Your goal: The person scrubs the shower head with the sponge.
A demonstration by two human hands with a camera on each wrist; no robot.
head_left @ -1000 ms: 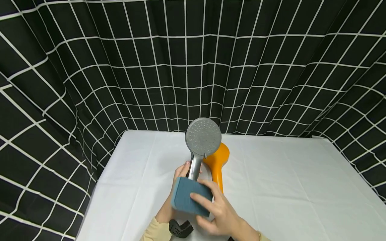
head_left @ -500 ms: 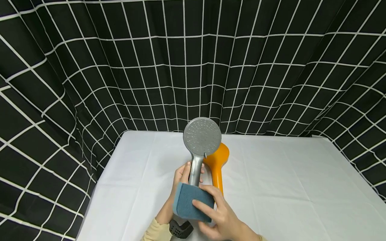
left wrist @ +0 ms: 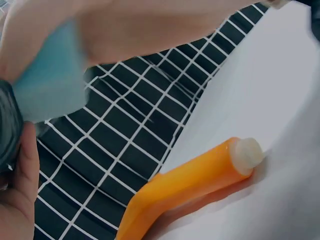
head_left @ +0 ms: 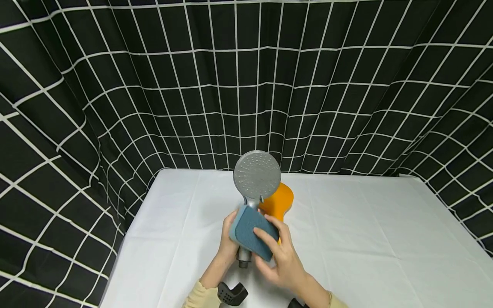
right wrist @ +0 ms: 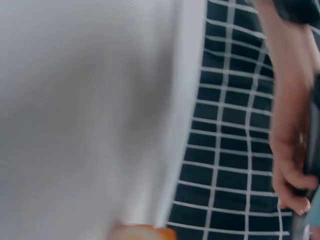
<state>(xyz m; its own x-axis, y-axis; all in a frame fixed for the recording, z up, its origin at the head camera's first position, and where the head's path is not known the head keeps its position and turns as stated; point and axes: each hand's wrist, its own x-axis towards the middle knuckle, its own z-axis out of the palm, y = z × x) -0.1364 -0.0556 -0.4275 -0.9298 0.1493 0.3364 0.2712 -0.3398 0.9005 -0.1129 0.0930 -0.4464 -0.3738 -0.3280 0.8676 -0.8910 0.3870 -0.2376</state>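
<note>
A silver shower head [head_left: 257, 174] stands with its round nozzle face up and its handle toward the person. The left hand [head_left: 228, 235] grips that handle from the left, its fingers partly hidden behind a blue sponge [head_left: 252, 231]. Pinched in the right hand [head_left: 284, 259], the sponge lies tilted across the handle, whose threaded end shows below it. In the left wrist view the sponge [left wrist: 55, 85] looks pale blue and blurred. The left hand [right wrist: 290, 165] curls round the handle at the right edge of the right wrist view.
Behind the shower head, an orange long-handled thing with a rounded head [head_left: 283, 201] lies on the white-covered table [head_left: 358, 226]. Its handle ends in a whitish cap [left wrist: 247, 154]. A black curtain with white grid lines [head_left: 254, 98] surrounds the table's back and sides.
The right hand has moved the sponge up along the handle and turned it, uncovering the handle's lower end. The left hand keeps its grip, and the shower head stays nearly in place.
</note>
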